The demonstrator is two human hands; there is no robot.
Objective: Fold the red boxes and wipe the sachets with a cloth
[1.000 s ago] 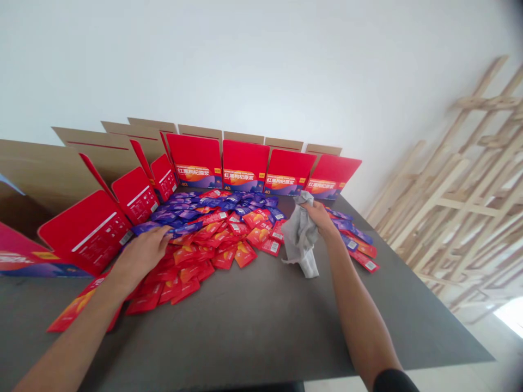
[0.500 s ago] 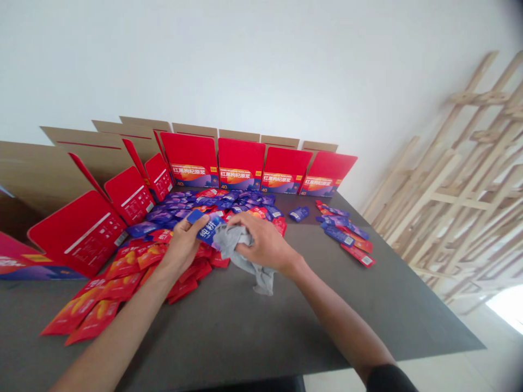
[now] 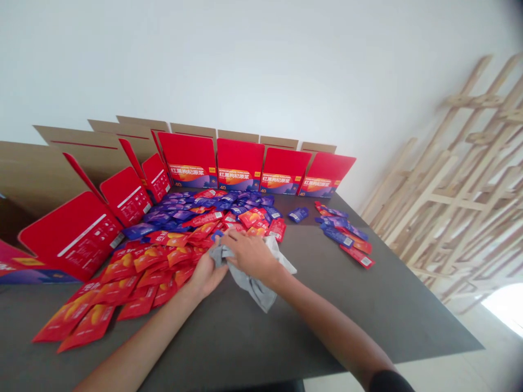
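Beside the red sachets (image 3: 126, 268), the mostly hidden blue sachet (image 3: 217, 236) is gripped by the left hand (image 3: 207, 274), the grey cloth (image 3: 256, 289) being pinched by the right hand (image 3: 250, 255); through hard rubbing, it could be creased or dropped.

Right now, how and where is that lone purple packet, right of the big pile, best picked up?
Probably across the middle of the purple packet, pinching its two long edges from above and the near side: it lies low on the table, longer than wide, apart from the pile, with boxes standing behind it.
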